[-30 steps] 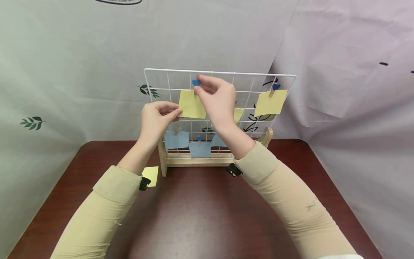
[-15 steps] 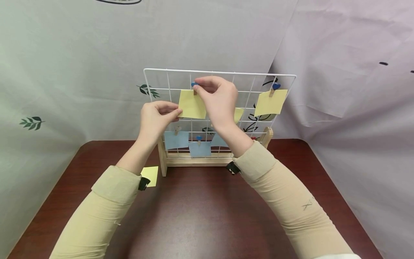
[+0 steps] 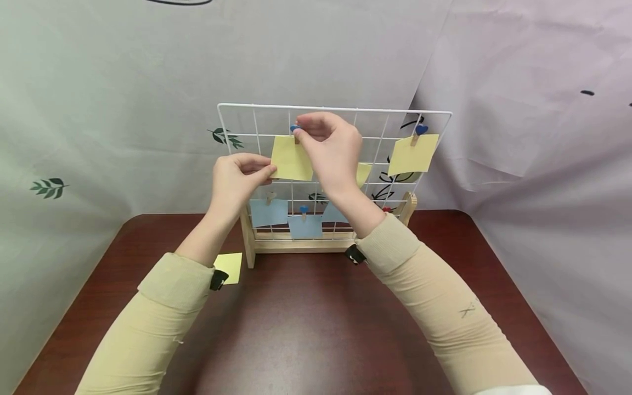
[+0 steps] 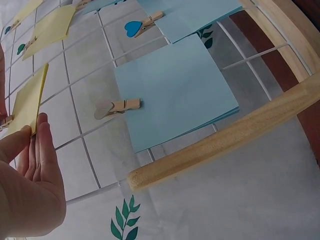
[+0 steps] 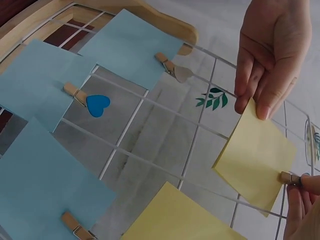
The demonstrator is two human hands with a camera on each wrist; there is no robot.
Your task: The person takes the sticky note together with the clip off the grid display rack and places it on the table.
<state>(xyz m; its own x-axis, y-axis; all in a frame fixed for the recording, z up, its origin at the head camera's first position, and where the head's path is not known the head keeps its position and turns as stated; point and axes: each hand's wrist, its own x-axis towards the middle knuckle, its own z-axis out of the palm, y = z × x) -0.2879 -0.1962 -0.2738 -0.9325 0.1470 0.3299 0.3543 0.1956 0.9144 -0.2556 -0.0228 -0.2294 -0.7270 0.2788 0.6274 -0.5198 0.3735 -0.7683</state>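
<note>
The thumb and fingertips of the person's right hand (image 3: 336, 151) are pinching a small wooden clothespin with a blue heart top (image 4: 6, 121) above the centre of the head view. The left hand (image 3: 237, 178), left of centre, is clamping its thumb and fingers on the lower left corner of a square yellow paper note (image 3: 291, 159). That note is lying between the hands, against the upper part of a white wire grid (image 3: 271, 106), with the clothespin meeting its top edge; whether a wire is also caught cannot be told.

Farther out, another yellow note (image 3: 412, 154) is hanging at the grid's upper right, blue paper notes (image 3: 305, 226) are hanging lower down, and a pale wooden stand (image 3: 301, 248) is supporting everything on the dark red-brown table (image 3: 306, 329). A loose yellow note (image 3: 232, 266) is lying left of the stand.

The person seems to be fastening the note; the next move probably calls for seating the clothespin over paper and wire, then releasing without tugging.
</note>
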